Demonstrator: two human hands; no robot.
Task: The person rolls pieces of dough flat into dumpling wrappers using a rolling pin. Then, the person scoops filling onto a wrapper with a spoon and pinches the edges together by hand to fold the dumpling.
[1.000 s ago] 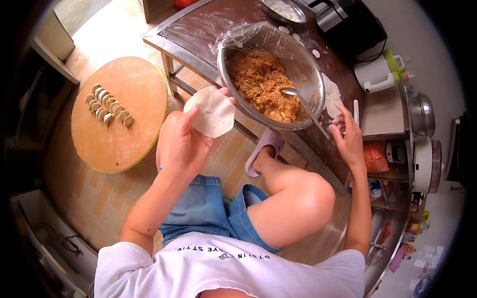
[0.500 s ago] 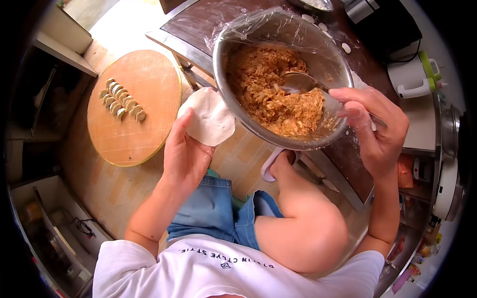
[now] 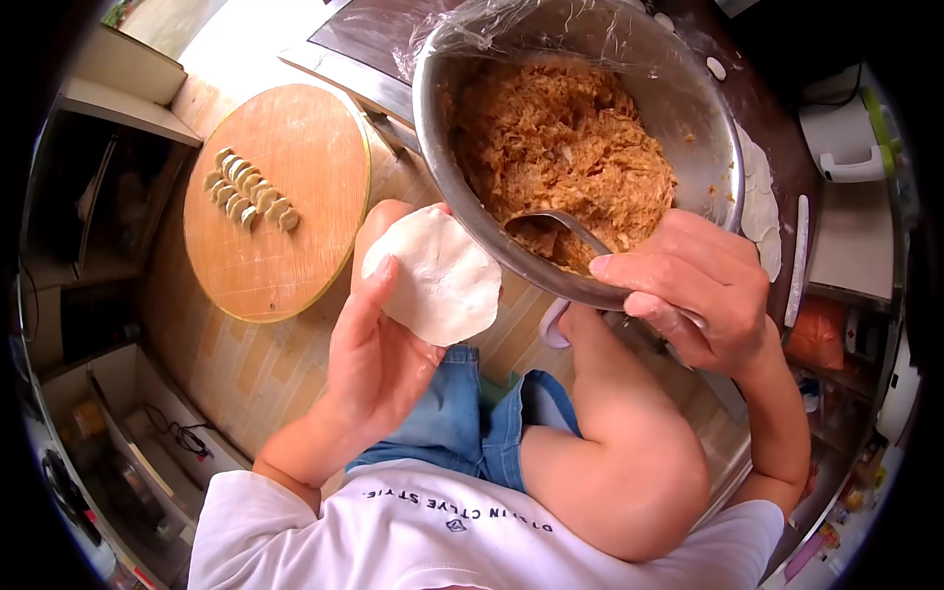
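Observation:
A round, flat dumpling wrapper [image 3: 441, 277] lies across the fingers of my left hand [image 3: 379, 359], with the thumb pressed on its near edge. My right hand [image 3: 693, 290] grips the handle of a metal spoon [image 3: 570, 224]. The spoon's bowl sits in the orange-brown minced filling [image 3: 565, 147], close to the near wall of a large steel bowl [image 3: 433, 128]. Cling film [image 3: 492, 25] is bunched over the bowl's far rim. The wrapper is just left of the bowl.
On a round wooden board [image 3: 265, 285] at the left lie several filled dumplings [image 3: 251, 192] in rows. The dark table [image 3: 369, 34] under the bowl carries more flat wrappers [image 3: 759, 202] on the right. A white-and-green appliance [image 3: 851, 138] stands beyond them.
The spoon has moved down and left through the filling to the bowl's near side. My left hand with the wrapper has shifted slightly right and down. The view has moved closer to the bowl.

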